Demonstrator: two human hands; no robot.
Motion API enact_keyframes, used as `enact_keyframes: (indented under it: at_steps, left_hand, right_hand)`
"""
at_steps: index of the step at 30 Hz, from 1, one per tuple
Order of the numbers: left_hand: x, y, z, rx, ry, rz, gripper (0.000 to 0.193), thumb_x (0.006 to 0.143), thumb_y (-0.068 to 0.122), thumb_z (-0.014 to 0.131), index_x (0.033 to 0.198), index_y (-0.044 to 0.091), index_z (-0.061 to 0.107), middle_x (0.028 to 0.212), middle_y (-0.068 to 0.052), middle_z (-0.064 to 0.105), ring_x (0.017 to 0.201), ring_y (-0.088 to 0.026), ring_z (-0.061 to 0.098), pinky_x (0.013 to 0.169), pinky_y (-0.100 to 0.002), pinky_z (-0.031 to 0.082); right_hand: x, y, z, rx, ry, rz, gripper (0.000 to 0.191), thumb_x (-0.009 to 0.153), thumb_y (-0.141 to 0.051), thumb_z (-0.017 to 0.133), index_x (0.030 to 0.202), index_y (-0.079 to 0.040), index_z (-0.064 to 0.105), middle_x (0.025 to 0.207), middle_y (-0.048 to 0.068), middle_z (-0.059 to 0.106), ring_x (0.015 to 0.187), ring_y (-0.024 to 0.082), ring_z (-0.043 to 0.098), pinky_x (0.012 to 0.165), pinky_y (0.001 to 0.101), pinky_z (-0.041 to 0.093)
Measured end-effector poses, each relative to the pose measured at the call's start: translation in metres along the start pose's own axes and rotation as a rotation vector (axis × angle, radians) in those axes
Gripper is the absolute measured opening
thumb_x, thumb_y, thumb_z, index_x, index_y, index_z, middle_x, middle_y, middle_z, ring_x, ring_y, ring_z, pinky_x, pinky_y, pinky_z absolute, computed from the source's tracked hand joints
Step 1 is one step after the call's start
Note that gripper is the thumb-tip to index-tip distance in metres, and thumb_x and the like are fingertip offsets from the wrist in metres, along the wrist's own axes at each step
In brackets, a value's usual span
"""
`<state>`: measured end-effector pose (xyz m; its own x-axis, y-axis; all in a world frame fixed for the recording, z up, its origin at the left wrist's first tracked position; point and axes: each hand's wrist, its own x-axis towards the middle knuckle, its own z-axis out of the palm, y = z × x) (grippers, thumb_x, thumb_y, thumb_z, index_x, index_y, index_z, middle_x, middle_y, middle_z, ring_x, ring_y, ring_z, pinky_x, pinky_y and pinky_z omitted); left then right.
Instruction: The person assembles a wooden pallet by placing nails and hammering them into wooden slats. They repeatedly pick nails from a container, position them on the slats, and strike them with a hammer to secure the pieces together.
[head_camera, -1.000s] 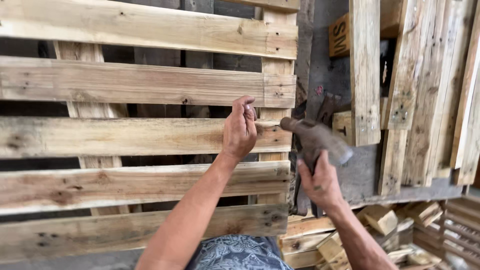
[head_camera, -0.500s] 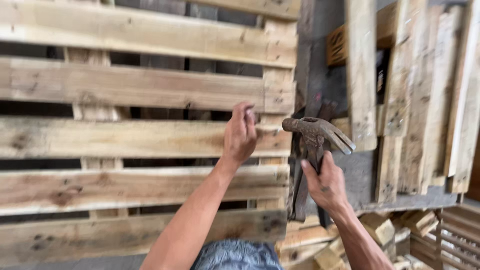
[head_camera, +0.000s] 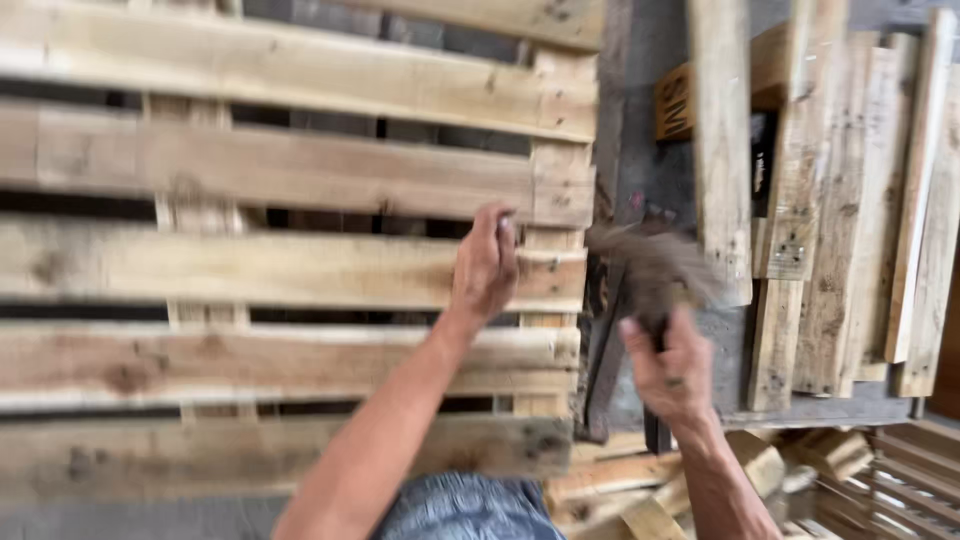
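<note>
A wooden pallet (head_camera: 300, 270) of horizontal slats stands upright in front of me. My left hand (head_camera: 485, 265) rests against the middle slat near its right end, fingers pinched together at the wood; what it pinches is too small to tell. My right hand (head_camera: 668, 365) grips the handle of a hammer (head_camera: 650, 270), whose dark head is blurred by motion just right of the pallet's edge, level with the left hand.
Upright weathered planks (head_camera: 820, 200) lean against the wall at the right. Short wood offcuts (head_camera: 690, 480) lie piled on the floor at the lower right. A dark post (head_camera: 610, 340) runs down beside the pallet's right edge.
The hammer head has swung and is now blurred, slightly lower and closer to the pallet's edge. My left hand stays pinched at the same slat.
</note>
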<state>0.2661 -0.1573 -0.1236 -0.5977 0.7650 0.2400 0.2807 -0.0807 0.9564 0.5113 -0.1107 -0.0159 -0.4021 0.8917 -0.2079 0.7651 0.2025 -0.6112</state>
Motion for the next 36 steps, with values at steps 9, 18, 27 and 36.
enact_keyframes:
  at_steps: [9,18,27,36]
  left_hand:
    - [0.009,-0.006,0.006,-0.026,-0.005,0.068,0.016,0.113,0.005,0.041,0.127,0.005,0.047,0.079,-0.006,0.058,0.065,-0.014,0.059,0.054,-0.028,0.053]
    - [0.01,-0.007,0.008,-0.042,-0.032,-0.012,0.017,0.112,0.002,0.04,0.126,0.005,0.047,0.079,-0.006,0.059,0.063,-0.014,0.059,0.05,-0.028,0.052]
    - [0.002,0.003,0.003,-0.045,-0.031,-0.049,0.019,0.109,-0.001,0.043,0.127,0.005,0.047,0.083,-0.007,0.059,0.071,-0.015,0.061,0.063,-0.031,0.055]
    - [0.011,0.007,0.011,-0.075,-0.083,-0.015,0.018,0.108,0.0,0.045,0.125,0.006,0.049,0.083,-0.006,0.059,0.07,-0.015,0.061,0.06,-0.031,0.054]
  right_hand:
    - [-0.013,-0.033,-0.015,-0.019,-0.047,-0.026,0.027,0.101,-0.024,0.06,0.121,-0.009,0.05,0.081,0.007,0.064,0.048,0.013,0.056,0.038,0.0259,0.05]
    - [-0.013,-0.011,-0.061,1.114,0.207,-0.624,0.019,0.108,-0.033,0.059,0.107,-0.016,0.066,0.073,-0.002,0.061,0.051,0.004,0.05,0.05,0.0228,0.044]
    - [-0.009,-0.01,0.007,0.034,-0.109,0.127,0.022,0.097,-0.024,0.062,0.102,-0.005,0.054,0.071,0.009,0.067,0.045,0.012,0.059,0.034,0.0271,0.051]
    - [-0.003,-0.053,-0.02,0.112,0.006,-0.184,0.026,0.104,-0.037,0.051,0.108,-0.012,0.06,0.071,0.001,0.065,0.044,0.008,0.059,0.041,0.0237,0.049]
